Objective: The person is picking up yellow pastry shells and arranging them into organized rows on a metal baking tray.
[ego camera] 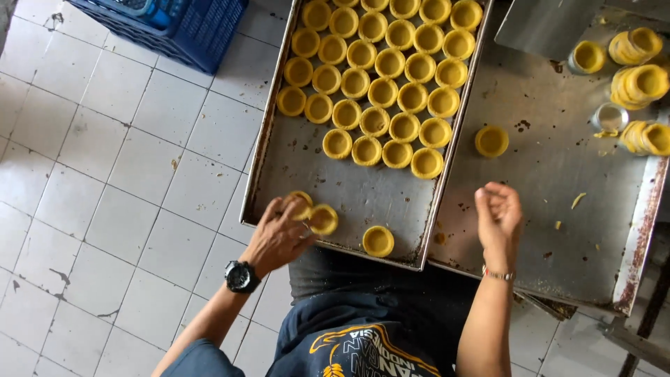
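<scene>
Left hand (279, 234) grips two yellow tart shells (314, 213) over the tray (300, 167); right hand (499, 216) hovers half-curled, holding nothing.

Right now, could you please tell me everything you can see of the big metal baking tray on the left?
The baking tray is a large rectangular sheet of dull, stained grey metal with a raised rim. It lies flat, its right edge against a second metal surface. Rows of small yellow pastry shells fill its far part; the near part is mostly bare, save one lone shell. The left hand reaches over its near left corner, holding two shells.
</scene>
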